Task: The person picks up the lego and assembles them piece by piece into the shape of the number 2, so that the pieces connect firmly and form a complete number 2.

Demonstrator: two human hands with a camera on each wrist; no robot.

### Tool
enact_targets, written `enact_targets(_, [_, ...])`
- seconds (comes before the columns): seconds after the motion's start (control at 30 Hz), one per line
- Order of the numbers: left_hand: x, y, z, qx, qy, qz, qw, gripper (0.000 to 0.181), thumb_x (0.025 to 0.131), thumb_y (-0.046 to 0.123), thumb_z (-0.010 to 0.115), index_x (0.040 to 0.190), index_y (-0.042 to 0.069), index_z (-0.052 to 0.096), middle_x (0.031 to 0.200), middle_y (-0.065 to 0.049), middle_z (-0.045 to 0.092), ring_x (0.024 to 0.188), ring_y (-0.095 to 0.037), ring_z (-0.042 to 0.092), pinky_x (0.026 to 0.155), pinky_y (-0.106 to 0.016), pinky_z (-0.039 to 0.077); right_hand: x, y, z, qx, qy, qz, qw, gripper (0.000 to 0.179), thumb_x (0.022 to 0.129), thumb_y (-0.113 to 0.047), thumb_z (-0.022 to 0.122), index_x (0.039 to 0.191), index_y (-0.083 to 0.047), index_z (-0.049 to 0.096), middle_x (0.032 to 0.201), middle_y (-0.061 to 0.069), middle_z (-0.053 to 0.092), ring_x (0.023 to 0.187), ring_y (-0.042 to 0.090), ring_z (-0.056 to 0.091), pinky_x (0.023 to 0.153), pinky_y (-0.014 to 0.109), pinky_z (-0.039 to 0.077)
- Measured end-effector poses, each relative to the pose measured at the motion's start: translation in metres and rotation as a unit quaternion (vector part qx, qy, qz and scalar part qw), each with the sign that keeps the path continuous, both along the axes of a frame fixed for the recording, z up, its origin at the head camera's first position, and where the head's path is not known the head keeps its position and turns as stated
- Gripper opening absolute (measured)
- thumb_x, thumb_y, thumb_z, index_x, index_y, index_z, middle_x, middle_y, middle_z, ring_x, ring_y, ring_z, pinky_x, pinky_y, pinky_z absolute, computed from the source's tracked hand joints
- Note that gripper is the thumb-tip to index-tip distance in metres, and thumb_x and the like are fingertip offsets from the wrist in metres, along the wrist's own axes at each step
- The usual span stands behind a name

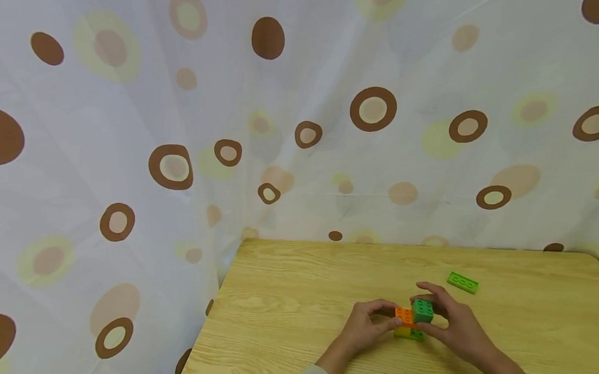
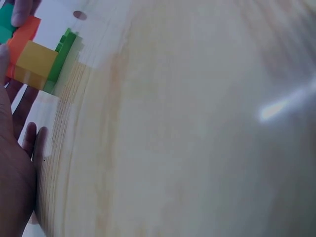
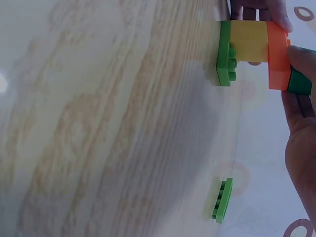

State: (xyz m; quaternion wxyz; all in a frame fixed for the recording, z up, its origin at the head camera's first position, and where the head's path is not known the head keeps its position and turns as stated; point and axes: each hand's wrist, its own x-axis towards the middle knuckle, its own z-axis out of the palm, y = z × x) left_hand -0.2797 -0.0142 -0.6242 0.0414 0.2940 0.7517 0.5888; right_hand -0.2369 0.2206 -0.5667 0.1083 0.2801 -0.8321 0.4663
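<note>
A small stack of toy building bricks stands on the table. At its base is a light green plate (image 3: 223,61), with a yellow brick (image 3: 249,42) on it and an orange brick (image 1: 404,317) above that. My left hand (image 1: 364,326) grips the orange brick at its left end, thumb at the front. On the right end of the orange brick sits a dark green brick (image 1: 422,311), pinched between the thumb and fingers of my right hand (image 1: 460,326). Whether the dark green brick is fully pressed down, I cannot tell.
A loose light green plate (image 1: 463,282) lies on the wooden table (image 1: 288,307), beyond my right hand. A white curtain (image 1: 311,79) with brown and pale circles hangs behind the table and along its left side.
</note>
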Motion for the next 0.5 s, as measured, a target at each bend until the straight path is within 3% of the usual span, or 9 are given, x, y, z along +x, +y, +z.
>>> enact_targets(0.23, [-0.002,0.000,-0.001,-0.004,0.017,-0.005,0.9998,0.027,0.094,0.035,0.069,0.118,0.023,0.070,0.107,0.013,0.071,0.100,-0.002,0.065,0.095,-0.027,0.048,-0.004,0.000,0.007,0.027,0.009,0.014,0.9995,0.094,0.075,-0.001,0.084,0.153,-0.016,0.033,0.112,0.006,0.071,0.099,0.015,0.070,0.082,0.027,0.057])
enact_targets(0.5, [-0.002,0.000,0.000,-0.011,0.015,-0.004,0.9998,0.026,0.094,0.035,0.069,0.117,0.023,0.070,0.107,0.013,0.071,0.101,-0.003,0.064,0.096,-0.028,0.047,-0.005,0.001,0.013,0.057,-0.008,-0.002,0.9983,0.097,0.075,-0.007,0.086,0.154,-0.020,0.030,0.111,0.003,0.073,0.102,0.015,0.069,0.082,0.031,0.057])
